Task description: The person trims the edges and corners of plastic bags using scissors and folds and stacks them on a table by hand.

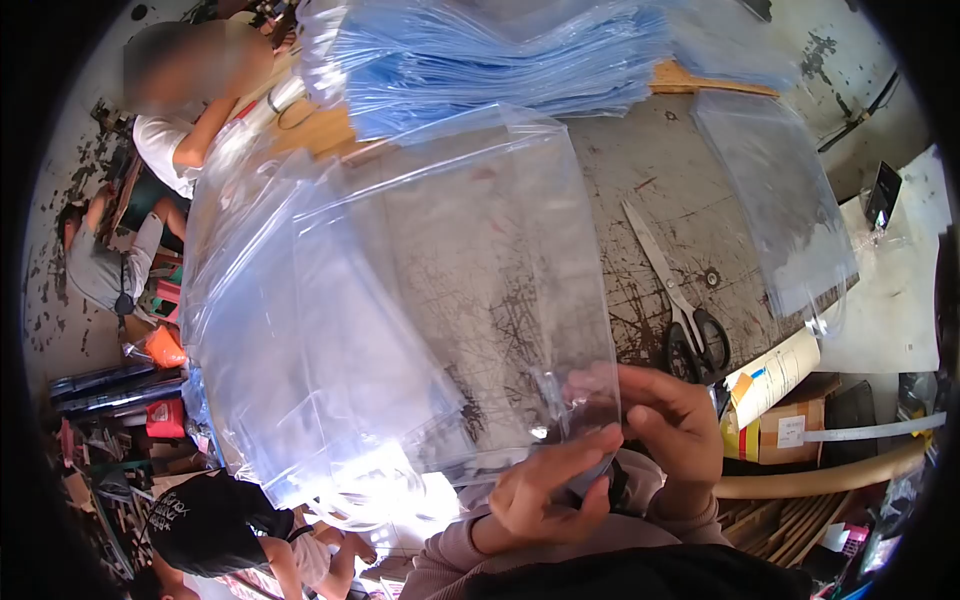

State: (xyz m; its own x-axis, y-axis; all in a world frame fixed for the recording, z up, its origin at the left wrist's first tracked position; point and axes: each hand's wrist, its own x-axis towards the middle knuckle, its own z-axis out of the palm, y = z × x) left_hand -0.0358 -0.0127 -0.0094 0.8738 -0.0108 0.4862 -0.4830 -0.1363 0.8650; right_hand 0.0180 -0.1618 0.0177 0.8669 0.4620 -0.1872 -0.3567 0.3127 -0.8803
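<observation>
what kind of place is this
Probably a small workshop handling clear plastic: a thick stack of plastic sheets lies on a scratched worktable, scissors rest nearby, and other people sit around the cluttered room.

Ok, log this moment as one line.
left hand, right hand: at clear sheet, near corner; scissors: on table; blue-tinted stack: far side

A workshop, shown by its scarred worktable, scissors and stacked plastic sheets.
</observation>
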